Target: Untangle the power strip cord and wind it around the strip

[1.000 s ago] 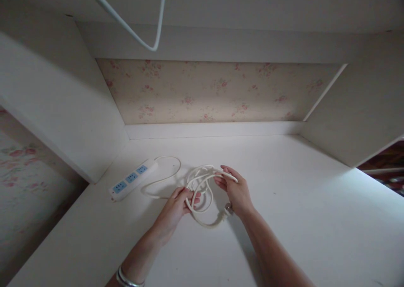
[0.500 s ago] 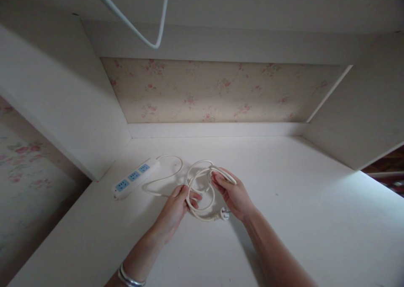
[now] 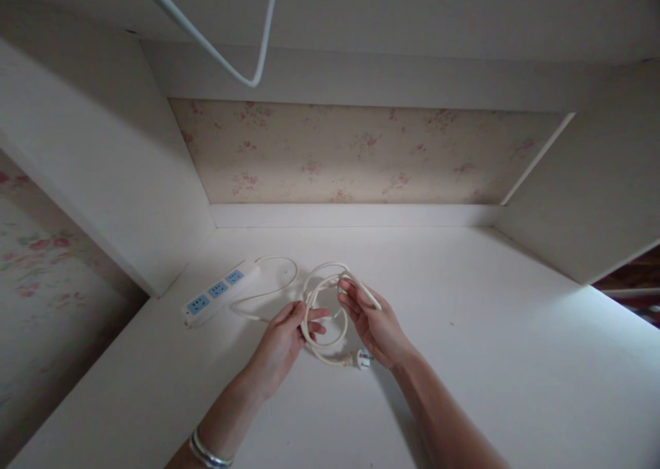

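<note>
A white power cord (image 3: 326, 345) hangs in loose loops between my hands. My left hand (image 3: 281, 338) pinches the left side of the loops between thumb and fingers. At the right, my right hand (image 3: 371, 318) has the upper strand across it by the thumb, its fingertips reaching into the coil. The cord's plug (image 3: 364, 359) dangles just below my right hand, prongs pointing right. From the left hand the cord runs back to a white power strip (image 3: 217, 290) with three blue socket faces, lying at an angle on the white surface.
The white surface (image 3: 479, 359) is bounded by a left side panel (image 3: 118, 146), a right side panel (image 3: 603, 187) and a low back ledge (image 3: 355, 216). Floral wallpaper (image 3: 335, 146) shows behind. A pale bent rod or cable (image 3: 206, 42) hangs overhead at upper left.
My right fingers have straightened and spread a little, and the strand over that hand has slid lower. The plug has turned and dropped slightly. My left hand keeps its pinch.
</note>
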Available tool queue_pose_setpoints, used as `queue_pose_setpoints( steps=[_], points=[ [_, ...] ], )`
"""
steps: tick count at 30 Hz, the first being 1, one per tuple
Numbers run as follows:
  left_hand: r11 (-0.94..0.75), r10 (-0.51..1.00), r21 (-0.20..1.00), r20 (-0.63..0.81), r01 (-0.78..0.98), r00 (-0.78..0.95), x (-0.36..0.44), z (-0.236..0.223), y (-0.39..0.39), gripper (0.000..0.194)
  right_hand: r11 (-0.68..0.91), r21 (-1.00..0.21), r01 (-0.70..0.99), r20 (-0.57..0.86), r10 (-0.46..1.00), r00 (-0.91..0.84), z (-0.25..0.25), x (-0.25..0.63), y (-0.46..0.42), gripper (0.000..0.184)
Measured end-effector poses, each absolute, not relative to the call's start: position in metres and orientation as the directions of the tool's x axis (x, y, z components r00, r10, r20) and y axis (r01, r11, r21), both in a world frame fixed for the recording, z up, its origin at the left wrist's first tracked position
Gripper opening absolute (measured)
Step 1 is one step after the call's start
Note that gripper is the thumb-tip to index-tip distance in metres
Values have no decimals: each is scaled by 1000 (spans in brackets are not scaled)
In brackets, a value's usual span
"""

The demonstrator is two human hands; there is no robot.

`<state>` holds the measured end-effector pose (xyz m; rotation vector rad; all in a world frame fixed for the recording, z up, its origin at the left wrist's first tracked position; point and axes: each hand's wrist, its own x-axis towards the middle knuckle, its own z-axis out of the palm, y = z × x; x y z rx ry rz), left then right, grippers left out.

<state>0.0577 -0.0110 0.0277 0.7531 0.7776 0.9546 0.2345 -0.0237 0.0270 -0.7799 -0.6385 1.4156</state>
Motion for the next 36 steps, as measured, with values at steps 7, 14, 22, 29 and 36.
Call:
queue_pose_setpoints(
  steps=[7, 14, 22, 29, 36],
  points=[
    [368, 907, 834, -224, -411, 357, 58, 26, -9, 19, 66, -761, -646, -4, 994, 106, 25, 232, -24, 26],
    [321, 923, 848, -179, -422, 342, 58, 26, -9, 21, 14, -662, -749, -44, 997, 58, 24, 236, -21, 18],
    [359, 921, 819, -231, -448, 315, 60, 28, -9, 24, 29, -640, -768, -74, 992, 100, 27, 237, -20, 24],
    [346, 932, 816, -244, -462, 267, 57, 24, -5, 20, 14, -653, -757, -85, 992, 92, 30, 235, -24, 28],
    [360, 927, 822, -262, -442, 269, 57, 27, -6, 14, -67, -897, -438, 3, 988, -157, 27, 218, -34, 24]
  ],
)
